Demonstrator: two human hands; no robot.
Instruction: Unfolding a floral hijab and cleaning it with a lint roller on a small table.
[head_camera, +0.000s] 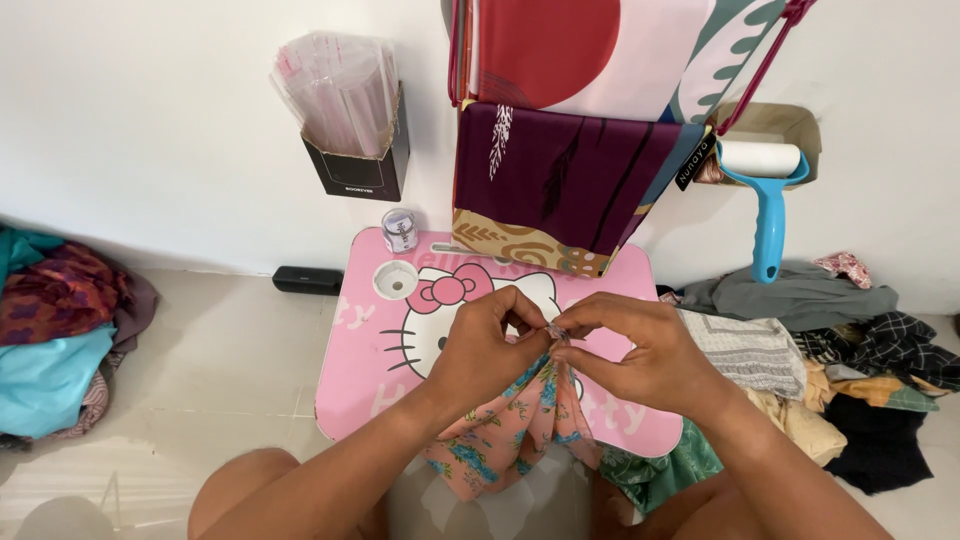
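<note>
Hands: both were brought together above the middle of a small pink table (360, 345), fingertips meeting over a gathered bunch of fabric.
Left hand (488, 345): was curled, thumb and fingers pinched on the top of the floral cloth (505, 425).
Right hand (645, 350): was likewise pinched on the same gathered point, where something small and shiny was seen between the fingertips; what it was could not be told.
Floral cloth: pink with blue and green flowers, was held bunched at the top and hung down over the table's near edge toward the knees.
Table top: a cartoon cat face with a pink bow was printed on it; a small jar (400, 230) was set at its far left corner.
Wall: hanging fabrics (560, 170), a box of clear bags (345, 110) and a blue lint roller (768, 195) were seen.
Floor: piles of clothes (800, 340) were heaped on both sides.
</note>
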